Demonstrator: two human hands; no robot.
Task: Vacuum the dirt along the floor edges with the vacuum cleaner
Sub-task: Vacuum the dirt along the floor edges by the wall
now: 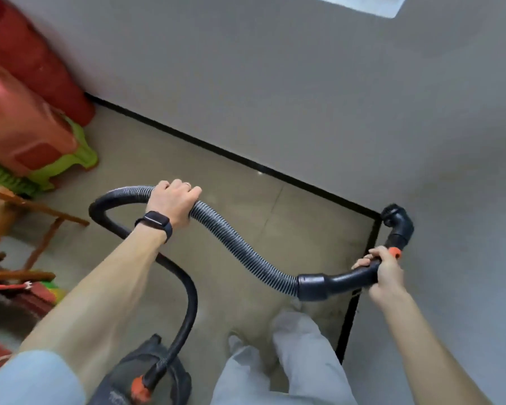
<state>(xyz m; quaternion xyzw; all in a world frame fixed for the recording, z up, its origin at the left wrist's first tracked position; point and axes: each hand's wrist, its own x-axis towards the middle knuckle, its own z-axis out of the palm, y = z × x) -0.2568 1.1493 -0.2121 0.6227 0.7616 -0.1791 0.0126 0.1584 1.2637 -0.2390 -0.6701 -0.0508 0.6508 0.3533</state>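
Tiled floor (246, 200) edged by black skirting (216, 149). Right hand (384, 273) wraps the handle (348, 280), with the nozzle (396, 219) near the corner at 3 o'clock. Left hand (173, 203) grips the hose (240, 247). Vacuum cleaner (146, 375) sits at 7 o'clock. Step, apparently: corner pass. Next: keep the nozzle low along the skirting.

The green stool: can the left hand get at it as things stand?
Probably yes, once freed: the left hand grips the hose, so it must let go first. Only bare floor lies between it and the green stool.
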